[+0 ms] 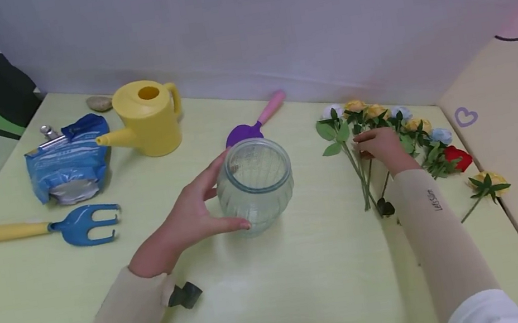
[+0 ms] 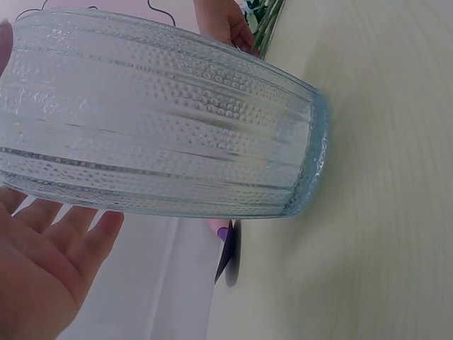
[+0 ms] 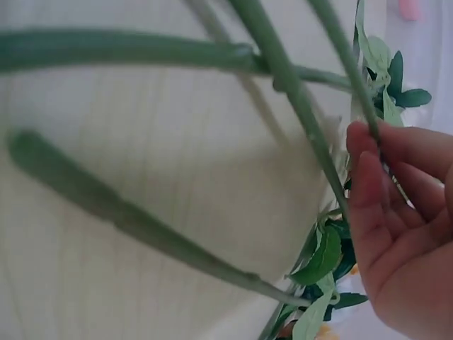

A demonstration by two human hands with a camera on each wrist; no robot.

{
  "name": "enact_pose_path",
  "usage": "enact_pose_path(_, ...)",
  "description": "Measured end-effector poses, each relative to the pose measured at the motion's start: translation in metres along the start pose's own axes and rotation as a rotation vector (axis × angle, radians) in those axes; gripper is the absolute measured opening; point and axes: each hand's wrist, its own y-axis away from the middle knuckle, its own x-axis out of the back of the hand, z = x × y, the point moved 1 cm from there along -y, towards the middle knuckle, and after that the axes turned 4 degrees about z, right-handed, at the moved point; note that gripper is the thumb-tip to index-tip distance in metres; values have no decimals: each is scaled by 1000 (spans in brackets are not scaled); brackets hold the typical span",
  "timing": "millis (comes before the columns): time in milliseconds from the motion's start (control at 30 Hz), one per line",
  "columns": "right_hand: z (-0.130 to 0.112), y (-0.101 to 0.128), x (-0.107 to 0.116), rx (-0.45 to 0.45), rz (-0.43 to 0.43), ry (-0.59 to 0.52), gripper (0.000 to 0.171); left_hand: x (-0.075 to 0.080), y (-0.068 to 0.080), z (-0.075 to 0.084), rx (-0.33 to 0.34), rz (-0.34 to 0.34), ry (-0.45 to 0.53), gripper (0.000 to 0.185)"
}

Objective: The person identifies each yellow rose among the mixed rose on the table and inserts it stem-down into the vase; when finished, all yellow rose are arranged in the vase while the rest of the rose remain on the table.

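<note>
Thumb and fingers of the left hand (image 1: 191, 212) curve widely around a ribbed glass jar (image 1: 260, 201), held mouth-up at the centre of the frame; whether its base touches the bench (image 1: 272, 306) is hard to tell. At right of centre, the right hand (image 1: 381, 145) closes thumb and fingertips in a pinch on a slim green stem (image 3: 350, 74), among flowers (image 1: 375, 111) spread across the right of the frame. A stretch of pale bench top separates the jar from the nearest stems, and a broader one runs from the jar to the bottom of the frame, between the two sleeves.

Just behind the jar lies a purple trowel (image 1: 241, 133), its pink handle reaching toward the back edge. A red flower (image 1: 458, 158) lies near the right edge, and a yellow flower (image 1: 491, 184) below it overlaps that edge. At upper left, a yellow watering can (image 1: 149, 131) stands beside a blue bag (image 1: 68, 172), with a stone (image 1: 99, 103) near the back edge. A blue fork (image 1: 83, 226) lies at left, its yellow handle pointing toward the left edge.
</note>
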Motion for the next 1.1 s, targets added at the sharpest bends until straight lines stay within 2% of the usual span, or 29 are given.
enact_pose_path(200, 3, 5, 14, -10, -8, -136, 43, -2, -1, 2, 24, 13, -10, 109)
enact_pose_path(267, -1, 9, 19, -16, -11, -243, 43, -3, -1, 3, 31, 20, -17, 109)
enact_pose_path(367, -15, 18, 23, -15, -26, -475, 28, -4, 0, 4, 39, 27, -14, 109)
enact_pose_path(467, -40, 30, 23, 21, -43, -710, 17, -4, 2, 4, 43, 28, -12, 109)
enact_pose_path(533, -62, 39, 20, 93, -54, -817, 20, -4, 2, 4, 39, 29, -10, 109)
enact_pose_path(667, -114, 59, 10, 239, -68, -977, 34, -3, 3, 3, 22, 33, -11, 108)
enact_pose_path(767, -155, 76, -2, 325, -90, -1069, 32, -3, 3, 3, 20, 34, -12, 108)
enact_pose_path(900, -198, 94, -21, 456, -114, -1087, 25, -1, 3, 3, 34, 32, -11, 109)
enact_pose_path(1000, -215, 103, -36, 561, -99, -986, 21, -2, 3, 2, 35, 33, -9, 109)
enact_pose_path(1100, -220, 110, -49, 622, -87, -848, 18, -2, 3, 1, 27, 33, -14, 109)
